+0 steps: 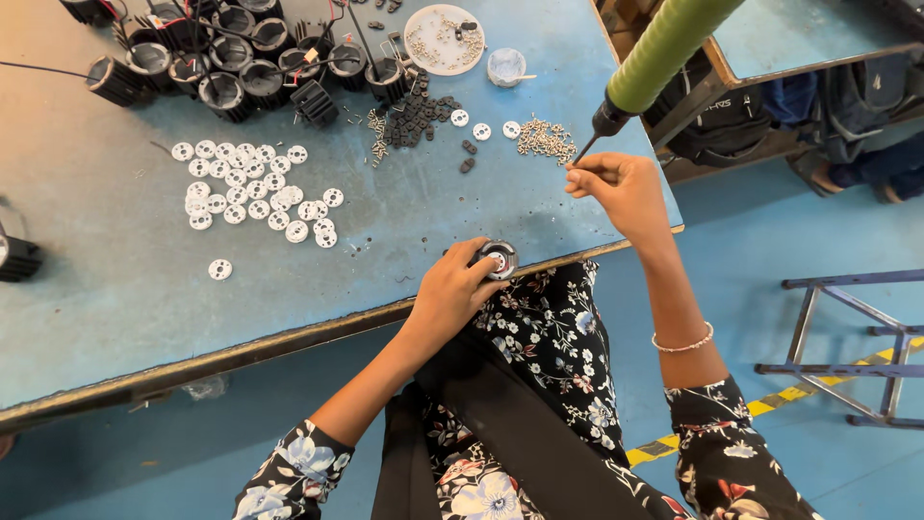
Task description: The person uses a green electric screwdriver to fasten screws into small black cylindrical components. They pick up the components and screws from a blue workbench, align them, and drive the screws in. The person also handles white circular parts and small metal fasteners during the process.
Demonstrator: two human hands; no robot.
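My left hand grips a small round black part with a white disc on top at the near edge of the blue table. My right hand is raised above the table's right edge with its fingertips pinched at the bit tip of a hanging electric screwdriver with a green ribbed body. Whether a screw sits between the fingers is too small to tell. A pile of small screws lies just left of the right hand.
Several white perforated discs lie spread at the table's middle left. Black cylindrical housings with wires crowd the far edge. A white plate of small parts, a small cup and black small pieces sit behind. A blue metal frame stands at right.
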